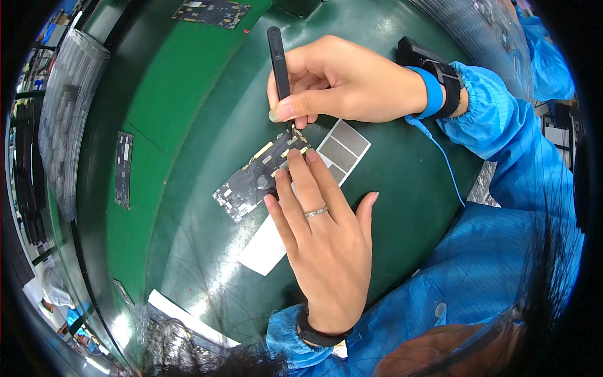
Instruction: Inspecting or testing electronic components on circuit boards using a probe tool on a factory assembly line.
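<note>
A dark circuit board (251,182) with small metal parts and pale yellow strips lies slanted on the green mat. My left hand (323,232), with a ring on one finger, is laid flat and open; its fingertips press on the board's right part. Between the thumb and fingers of my right hand (342,85) is a pair of black tweezers (278,60), held nearly upright. Their tips reach down to the board's upper right end, close to my left fingertips. Whether anything is between the tips is too small to tell. A white sheet with grey rectangular stickers (344,147) lies partly under my left hand.
More circuit boards lie on the green strip (147,151): one at the top (211,12), a narrow one at the left (124,169). Clear plastic trays (72,107) are stacked at the far left. A blue wrist-strap cord (449,163) runs from my right wrist across the mat.
</note>
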Motion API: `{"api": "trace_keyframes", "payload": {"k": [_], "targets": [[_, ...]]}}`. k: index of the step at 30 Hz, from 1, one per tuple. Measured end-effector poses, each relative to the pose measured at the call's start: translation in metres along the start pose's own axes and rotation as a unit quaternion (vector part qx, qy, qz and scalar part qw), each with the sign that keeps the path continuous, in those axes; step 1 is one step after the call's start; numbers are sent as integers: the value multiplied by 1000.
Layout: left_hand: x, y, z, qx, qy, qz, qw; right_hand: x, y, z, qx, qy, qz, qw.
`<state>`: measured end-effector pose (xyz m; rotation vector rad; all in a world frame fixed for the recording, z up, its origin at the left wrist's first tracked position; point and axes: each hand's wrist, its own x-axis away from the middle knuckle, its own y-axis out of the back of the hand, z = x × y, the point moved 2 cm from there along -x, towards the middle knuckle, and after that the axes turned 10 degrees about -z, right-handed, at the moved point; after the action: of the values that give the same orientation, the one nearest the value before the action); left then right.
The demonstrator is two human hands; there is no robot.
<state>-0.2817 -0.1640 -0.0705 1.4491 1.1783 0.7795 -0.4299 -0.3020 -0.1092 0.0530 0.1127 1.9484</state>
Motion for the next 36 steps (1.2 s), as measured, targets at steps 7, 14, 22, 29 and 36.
{"api": "trace_keyframes", "payload": {"k": [7,14,22,29,36], "targets": [[0,1,10,-3,14,7,1000,-11,-9,-1,10,3,16,1000],[-4,1,6,1,14,9,1000,-10,-4,-2,17,24,20,999],[-3,6,8,-9,-11,16,1000,15,10,13,25,66,-20,997],[29,13,-23,36,-22,89,995,40,2,15,60,39,59,996],[29,2,-21,-6,-20,75,997,40,3,2,54,10,75,996]]}}
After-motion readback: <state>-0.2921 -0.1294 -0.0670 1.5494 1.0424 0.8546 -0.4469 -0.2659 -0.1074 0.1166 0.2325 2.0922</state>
